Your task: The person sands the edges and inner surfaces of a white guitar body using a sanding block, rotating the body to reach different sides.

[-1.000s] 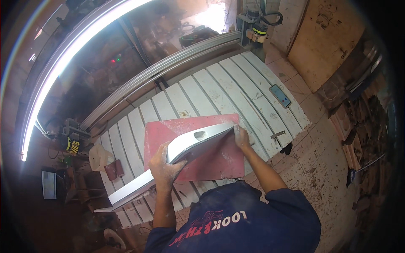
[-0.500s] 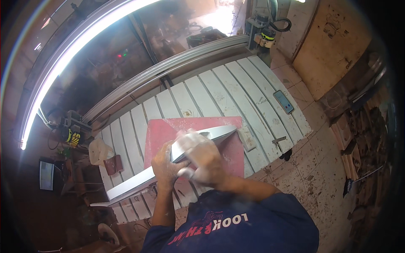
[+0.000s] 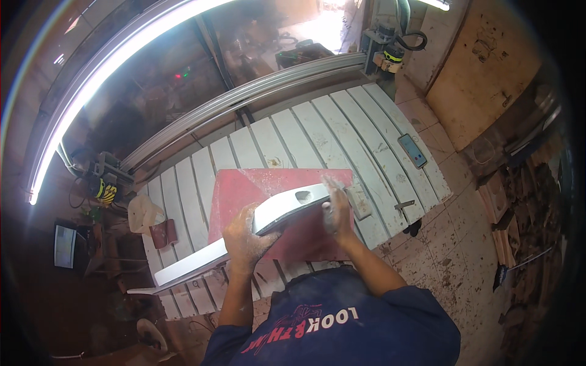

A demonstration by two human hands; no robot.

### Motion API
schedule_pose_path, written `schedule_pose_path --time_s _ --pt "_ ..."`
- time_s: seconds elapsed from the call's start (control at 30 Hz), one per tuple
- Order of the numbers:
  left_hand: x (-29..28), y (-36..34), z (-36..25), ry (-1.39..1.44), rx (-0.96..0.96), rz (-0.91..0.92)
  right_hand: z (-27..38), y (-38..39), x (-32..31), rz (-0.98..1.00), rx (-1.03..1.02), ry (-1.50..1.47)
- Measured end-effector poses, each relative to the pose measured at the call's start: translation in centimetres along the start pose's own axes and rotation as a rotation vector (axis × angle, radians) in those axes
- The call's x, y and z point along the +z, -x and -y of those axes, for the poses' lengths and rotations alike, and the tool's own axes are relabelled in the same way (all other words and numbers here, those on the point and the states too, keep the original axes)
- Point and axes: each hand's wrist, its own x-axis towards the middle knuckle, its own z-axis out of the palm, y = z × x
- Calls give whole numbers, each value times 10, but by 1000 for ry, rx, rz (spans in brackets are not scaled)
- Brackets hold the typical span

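A long white shaped piece (image 3: pixel 287 206) runs diagonally over a dusty red sheet (image 3: pixel 232 189), with a small oval hollow near its raised right part. Its slim straight lower-left length (image 3: pixel 192 263) lies across the slatted table. My left hand (image 3: pixel 247 236) grips the piece at its middle, thumb beneath and fingers over the far side. At the right end, my right hand (image 3: pixel 334 208) curls its dusty fingers around the tip. Whether anything thin lies under those fingers is hidden. Whitish dust coats both hands.
The pale slatted table (image 3: pixel 305 131) carries a phone-like device (image 3: pixel 411 150), a tan block (image 3: pixel 359 203), a metal strip (image 3: pixel 404 202), a whitish cap (image 3: pixel 143 215) and a reddish-brown roll (image 3: pixel 162 234). A metal rail (image 3: pixel 244 91) spans the far side, with machine heads at both ends.
My right hand has moved right, from the middle of the white piece to its right end, uncovering the hollow. My left hand keeps its grip in about the same place.
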Motion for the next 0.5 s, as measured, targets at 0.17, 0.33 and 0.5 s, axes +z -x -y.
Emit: schedule_pose_path --time_s 0.17,0.33,0.5 --pt "4 -2 -5 7 7 24 -109 27 -7 8 505 -51" --pt "0 7 0 34 -4 26 -134 23 -55 -180 844 48" --pt "2 12 -7 26 -3 47 -130 58 -39 -55 564 541"
